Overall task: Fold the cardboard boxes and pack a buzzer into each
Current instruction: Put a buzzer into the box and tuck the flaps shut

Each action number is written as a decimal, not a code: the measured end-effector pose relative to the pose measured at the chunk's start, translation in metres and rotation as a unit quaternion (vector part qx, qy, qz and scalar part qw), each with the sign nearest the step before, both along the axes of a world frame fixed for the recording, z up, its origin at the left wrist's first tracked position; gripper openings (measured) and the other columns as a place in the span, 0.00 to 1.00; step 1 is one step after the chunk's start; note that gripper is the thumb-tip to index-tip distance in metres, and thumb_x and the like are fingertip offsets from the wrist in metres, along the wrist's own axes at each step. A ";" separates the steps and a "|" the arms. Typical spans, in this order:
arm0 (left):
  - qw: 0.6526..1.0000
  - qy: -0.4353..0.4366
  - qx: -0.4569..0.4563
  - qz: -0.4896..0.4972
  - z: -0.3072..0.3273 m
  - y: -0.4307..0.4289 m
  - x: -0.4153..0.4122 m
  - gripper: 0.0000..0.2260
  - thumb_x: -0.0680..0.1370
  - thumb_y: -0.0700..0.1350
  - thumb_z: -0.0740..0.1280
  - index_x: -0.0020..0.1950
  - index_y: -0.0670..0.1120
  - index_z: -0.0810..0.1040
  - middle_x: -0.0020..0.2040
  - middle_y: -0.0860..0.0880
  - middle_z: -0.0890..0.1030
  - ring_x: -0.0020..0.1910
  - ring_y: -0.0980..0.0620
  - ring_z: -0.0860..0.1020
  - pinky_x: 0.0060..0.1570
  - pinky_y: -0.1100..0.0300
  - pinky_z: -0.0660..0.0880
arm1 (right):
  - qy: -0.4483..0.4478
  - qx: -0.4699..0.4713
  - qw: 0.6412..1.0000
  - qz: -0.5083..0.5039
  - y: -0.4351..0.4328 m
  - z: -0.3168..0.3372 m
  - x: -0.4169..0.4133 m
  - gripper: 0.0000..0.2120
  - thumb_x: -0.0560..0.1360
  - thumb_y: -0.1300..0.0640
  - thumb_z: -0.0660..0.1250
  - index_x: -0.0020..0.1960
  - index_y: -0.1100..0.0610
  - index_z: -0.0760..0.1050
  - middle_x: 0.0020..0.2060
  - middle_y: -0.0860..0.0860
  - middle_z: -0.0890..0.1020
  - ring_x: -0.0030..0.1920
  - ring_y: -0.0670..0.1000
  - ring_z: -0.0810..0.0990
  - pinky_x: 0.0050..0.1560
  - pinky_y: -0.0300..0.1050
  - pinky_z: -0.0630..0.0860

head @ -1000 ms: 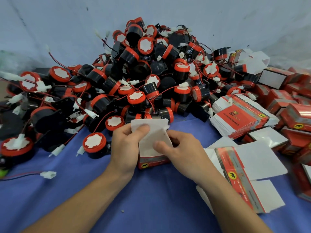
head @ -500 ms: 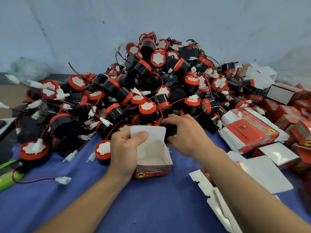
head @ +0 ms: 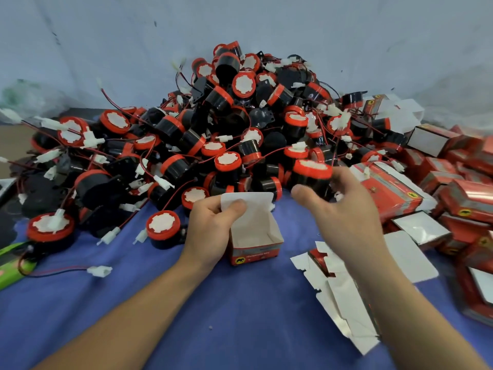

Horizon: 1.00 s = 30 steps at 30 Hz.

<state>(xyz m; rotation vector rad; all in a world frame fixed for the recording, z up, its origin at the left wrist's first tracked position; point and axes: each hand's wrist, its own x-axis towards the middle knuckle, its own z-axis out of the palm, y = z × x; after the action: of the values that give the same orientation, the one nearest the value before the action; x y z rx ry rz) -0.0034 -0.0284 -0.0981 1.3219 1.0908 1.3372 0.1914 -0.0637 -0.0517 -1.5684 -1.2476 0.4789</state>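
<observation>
Head view: at frame centre the left hand (head: 210, 231) grips the open box (head: 256, 237), thumb pinning its flap. Just right, the right hand (head: 344, 209) curls round a buzzer (head: 312, 170). Tangled wires (head: 110, 98) in the pile (head: 240, 116) could snag it, spilling neighbours onto the box.

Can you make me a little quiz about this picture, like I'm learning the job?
1. True or false: the small cardboard box held by the left hand has a buzzer inside it.
2. What does the right hand hold? A) a flat unfolded box B) a red-topped buzzer C) nothing
3. Fill in: the box stands on a ____ cloth.

Key: 1 false, the box is open and empty; 2 B; 3 blue.
</observation>
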 end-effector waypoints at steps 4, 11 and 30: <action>1.000 0.002 0.006 -0.018 0.001 -0.007 0.005 0.10 0.76 0.49 0.68 0.41 0.60 0.88 0.41 0.51 0.88 0.40 0.56 0.86 0.35 0.64 0.79 | -0.099 -0.122 0.985 -0.074 -0.018 -0.038 -0.007 0.24 0.66 0.29 0.61 0.49 0.47 0.73 0.41 0.47 0.81 0.48 0.54 0.78 0.50 0.54 0.75; 1.000 -0.016 -0.007 0.008 -0.001 0.000 0.001 0.10 0.75 0.49 0.68 0.41 0.59 0.88 0.41 0.51 0.88 0.41 0.54 0.87 0.34 0.64 0.78 | -0.355 -0.247 0.896 -0.100 -0.020 -0.050 0.003 0.30 0.72 0.22 0.55 0.49 0.45 0.80 0.49 0.49 0.74 0.58 0.57 0.73 0.60 0.55 0.67; 1.000 -0.001 0.001 -0.012 -0.002 -0.002 0.005 0.10 0.76 0.50 0.67 0.41 0.57 0.88 0.42 0.50 0.88 0.43 0.53 0.87 0.34 0.63 0.79 | -0.133 -0.052 0.984 0.111 -0.020 -0.005 0.019 0.19 0.68 0.54 0.79 0.56 0.42 0.80 0.46 0.37 0.85 0.49 0.37 0.81 0.47 0.28 0.75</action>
<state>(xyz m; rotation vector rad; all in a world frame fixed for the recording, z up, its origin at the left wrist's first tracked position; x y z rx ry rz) 0.0015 -0.0301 -0.1005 1.3303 1.0709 1.3218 0.2107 -0.0834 -0.0569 -1.6276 -1.6347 0.4937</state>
